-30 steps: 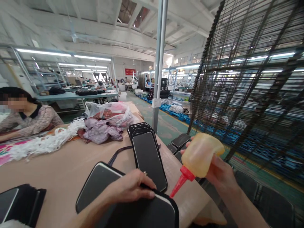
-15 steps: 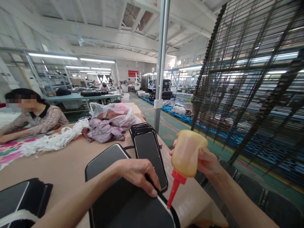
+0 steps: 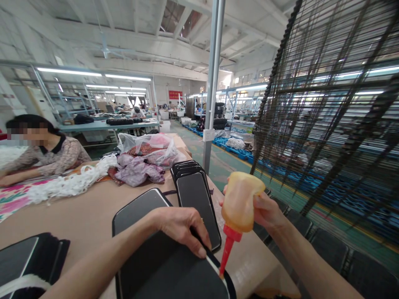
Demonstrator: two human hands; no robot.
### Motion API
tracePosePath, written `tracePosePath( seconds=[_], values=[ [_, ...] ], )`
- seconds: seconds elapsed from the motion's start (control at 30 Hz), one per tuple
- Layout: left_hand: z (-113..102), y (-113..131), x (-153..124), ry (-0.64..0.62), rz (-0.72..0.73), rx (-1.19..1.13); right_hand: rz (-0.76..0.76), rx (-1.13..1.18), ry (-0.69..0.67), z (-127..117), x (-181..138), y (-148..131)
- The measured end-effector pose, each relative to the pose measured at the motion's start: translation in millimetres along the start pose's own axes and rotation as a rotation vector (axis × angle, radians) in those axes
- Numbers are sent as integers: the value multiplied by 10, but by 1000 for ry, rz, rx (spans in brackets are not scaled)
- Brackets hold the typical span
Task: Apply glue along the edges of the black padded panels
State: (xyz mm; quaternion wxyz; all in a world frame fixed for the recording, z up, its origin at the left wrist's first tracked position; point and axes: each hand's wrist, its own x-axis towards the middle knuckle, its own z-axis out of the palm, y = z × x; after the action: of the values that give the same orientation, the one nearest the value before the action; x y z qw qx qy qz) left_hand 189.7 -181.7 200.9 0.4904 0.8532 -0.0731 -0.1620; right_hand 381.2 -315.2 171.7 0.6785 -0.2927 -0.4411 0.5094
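My left hand (image 3: 183, 232) is closed on the edge of a black panel (image 3: 162, 265) with rounded corners, thumb on top and fingers curled over the rim. A pale strip runs along that edge beside my thumb. In my right hand (image 3: 268, 207) a yellowish squeeze bottle (image 3: 240, 199) is tipped upside down, its side dented by the grip. Its red nozzle (image 3: 228, 249) points down onto the pale strip near the panel's corner, right of my left thumb. Another black panel (image 3: 137, 207) lies partly under this one.
Further black panels are stacked behind (image 3: 193, 191) and at the left (image 3: 21, 257). White strips (image 3: 75, 178) and purple cloth (image 3: 137, 170) lie on the brown table (image 3: 90, 216). A co-worker (image 3: 46, 145) sits at left. A metal pole (image 3: 212, 104) and wire rack (image 3: 327, 104) stand beyond.
My right hand and the bottle have shifted slightly left and down, the nozzle tip following the strip toward the panel's corner. My left hand stays in place.
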Motion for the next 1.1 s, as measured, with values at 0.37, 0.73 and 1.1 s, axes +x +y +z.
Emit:
tracePosePath(
  seconds=[0.37,0.73,1.1],
  values=[
    [-94,-260,-221,149,-69,-31,-77,-75,283,-87,-87,105],
    [-171,-518,-444,387,-132,-6,-296,-102,659,-186,-110,351],
    [-157,-798,-529,475,-145,-199,-321,-62,718,-174,35,461]
  ],
)
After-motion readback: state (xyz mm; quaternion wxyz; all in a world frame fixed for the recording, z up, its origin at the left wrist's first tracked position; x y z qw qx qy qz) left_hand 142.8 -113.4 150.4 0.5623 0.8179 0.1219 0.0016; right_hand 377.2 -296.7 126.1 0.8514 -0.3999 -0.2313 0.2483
